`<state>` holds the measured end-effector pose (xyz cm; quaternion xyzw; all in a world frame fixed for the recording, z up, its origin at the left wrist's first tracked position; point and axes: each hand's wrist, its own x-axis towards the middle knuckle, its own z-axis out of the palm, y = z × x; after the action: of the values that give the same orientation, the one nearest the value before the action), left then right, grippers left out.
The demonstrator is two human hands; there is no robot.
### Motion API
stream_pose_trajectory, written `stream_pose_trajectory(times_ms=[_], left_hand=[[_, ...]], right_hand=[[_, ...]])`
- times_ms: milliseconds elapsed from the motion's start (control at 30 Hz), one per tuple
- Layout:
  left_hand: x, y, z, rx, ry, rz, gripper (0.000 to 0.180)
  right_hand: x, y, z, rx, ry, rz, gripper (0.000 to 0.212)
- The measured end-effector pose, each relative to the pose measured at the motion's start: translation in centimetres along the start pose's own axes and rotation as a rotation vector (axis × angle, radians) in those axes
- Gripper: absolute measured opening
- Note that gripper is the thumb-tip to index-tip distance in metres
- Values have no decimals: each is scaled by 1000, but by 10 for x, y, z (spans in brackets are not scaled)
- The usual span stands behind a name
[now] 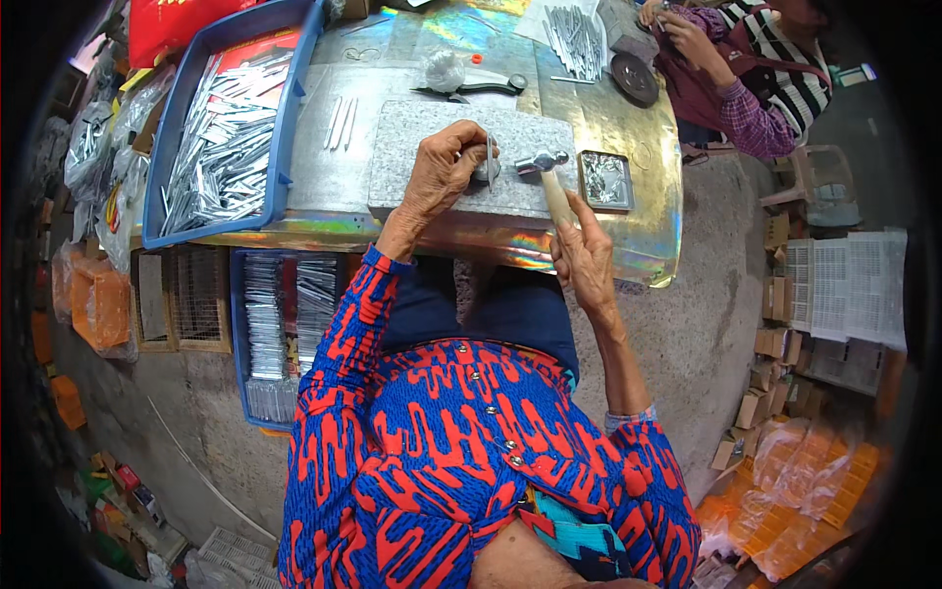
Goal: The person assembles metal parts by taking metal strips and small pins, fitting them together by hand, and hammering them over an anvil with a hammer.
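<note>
My left hand (pixel 444 175) is closed in a pinch above a grey stone block (pixel 407 133). Between its fingertips stands a slim silvery metal piece (pixel 491 157), its lower end close to the block; whether they touch I cannot tell. A small dark shape beneath the fingers is partly hidden. Wrapped round the pale handle (pixel 558 199) of a hammer (pixel 542 162) is my right hand (pixel 586 257). The hammer's metal head hangs over the block's right part, apart from the metal piece. Just right of the block lies a small dark tray (pixel 583 188) of tiny shiny metal parts.
A blue crate (pixel 287 162) full of metal strips stands at the table's left. Several thin strips (pixel 341 123) lie beside the block, a black-handled tool (pixel 481 86) behind it. A metal pile (pixel 574 41) and dark round dish (pixel 635 79) are far right, near another person (pixel 756 88).
</note>
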<state>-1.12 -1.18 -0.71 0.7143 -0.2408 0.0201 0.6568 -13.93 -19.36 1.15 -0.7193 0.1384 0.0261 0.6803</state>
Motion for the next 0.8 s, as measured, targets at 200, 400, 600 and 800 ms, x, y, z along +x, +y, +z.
stream_pose_trajectory(times_ms=[200, 400, 600, 800], left_hand=[[8, 0, -5, -284, 91, -264, 10], [0, 9, -8, -676, 49, -381, 15], [-10, 23, -1, -790, -44, -444, 18], [-18, 37, 1, -992, -158, -488, 13]], right_hand=[[0, 3, -10, -530, 36, -230, 40], [24, -34, 1, -838, 171, -619, 27], [42, -66, 52, -366, 0, -693, 25], [48, -59, 58, 119, -107, -506, 16]])
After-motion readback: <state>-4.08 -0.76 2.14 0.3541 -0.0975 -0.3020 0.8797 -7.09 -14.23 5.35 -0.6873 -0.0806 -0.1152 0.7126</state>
